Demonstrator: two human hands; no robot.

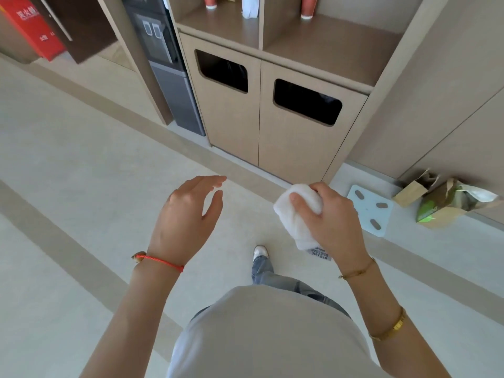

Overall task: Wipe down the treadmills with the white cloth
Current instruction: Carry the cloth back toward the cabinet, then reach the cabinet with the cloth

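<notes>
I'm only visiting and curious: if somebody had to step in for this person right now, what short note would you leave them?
Left hand: open, fingers relaxed, holding nothing.
Right hand: grips the bunched white cloth, its label hanging below.
Where: standing on the pale floor, facing a cabinet with two dark bin openings; a water dispenser stands to its left, paper bags on the floor to the right.
Done: cloth is in hand.
Left: no treadmill is in view, so whether any has been wiped cannot be told. Find them and wipe.

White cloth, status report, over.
Right hand grips bunched white cloth. Left hand open, empty. No treadmill in view; bin cabinet ahead.
</notes>
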